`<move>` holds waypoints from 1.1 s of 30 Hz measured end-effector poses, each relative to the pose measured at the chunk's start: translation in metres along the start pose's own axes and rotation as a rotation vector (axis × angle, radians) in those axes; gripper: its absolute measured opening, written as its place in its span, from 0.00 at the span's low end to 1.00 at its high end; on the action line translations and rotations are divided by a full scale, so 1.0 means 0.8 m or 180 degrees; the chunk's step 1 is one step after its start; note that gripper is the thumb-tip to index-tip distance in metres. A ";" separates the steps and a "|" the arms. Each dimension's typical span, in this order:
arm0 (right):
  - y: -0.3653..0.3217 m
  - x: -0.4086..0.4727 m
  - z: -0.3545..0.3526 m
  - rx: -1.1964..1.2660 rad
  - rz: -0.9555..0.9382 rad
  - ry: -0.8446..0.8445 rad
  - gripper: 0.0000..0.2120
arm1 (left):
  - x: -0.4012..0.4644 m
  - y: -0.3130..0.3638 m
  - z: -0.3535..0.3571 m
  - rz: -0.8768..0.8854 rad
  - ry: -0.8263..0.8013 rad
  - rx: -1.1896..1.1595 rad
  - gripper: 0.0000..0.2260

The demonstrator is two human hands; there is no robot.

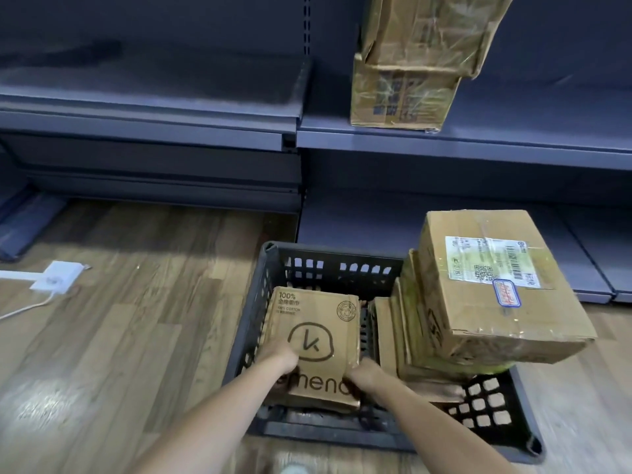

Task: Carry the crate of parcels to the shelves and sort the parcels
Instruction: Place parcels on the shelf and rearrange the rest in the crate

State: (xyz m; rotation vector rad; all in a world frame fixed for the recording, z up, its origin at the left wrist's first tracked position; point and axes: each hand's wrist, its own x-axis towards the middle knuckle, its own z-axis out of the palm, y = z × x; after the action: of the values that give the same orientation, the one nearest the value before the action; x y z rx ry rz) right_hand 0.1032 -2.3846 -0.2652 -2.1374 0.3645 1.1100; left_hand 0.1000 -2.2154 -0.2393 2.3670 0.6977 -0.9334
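Black plastic crate [270, 302] sits on wood floor [136, 319] in front of dark metal shelves [444, 142], at about 5 o'clock in frame. Both hands are in the crate on a flat brown parcel [318, 336] printed with "100%" and a round "k" logo. Left hand [278, 359] grips the parcel's near-left edge, fingers curled over it. Right hand [364, 374] grips the near-right corner, fingers wrapped under. The parcel is tilted, far end up, still inside the crate's left half.

At 3 o'clock of that parcel, a stack of flat cardboard parcels [407, 336] stands in the crate's right half, and a taped box with shipping label [496, 285] rests tilted on top. On the shelf at 12 to 1 o'clock, two worn cardboard boxes [403, 94] are stacked. White power strip [56, 277] with cable lies on the floor at 9 o'clock.
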 end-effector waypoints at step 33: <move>-0.026 -0.078 -0.057 0.3043 0.0096 0.0981 0.19 | -0.040 0.012 -0.074 0.0149 0.0092 -0.3380 0.10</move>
State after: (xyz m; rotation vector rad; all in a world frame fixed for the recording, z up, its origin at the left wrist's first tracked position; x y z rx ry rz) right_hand 0.1050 -2.4052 -0.1878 -1.4166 0.8666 0.4399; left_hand 0.1135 -2.1955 -0.1755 1.4340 0.8564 -0.3354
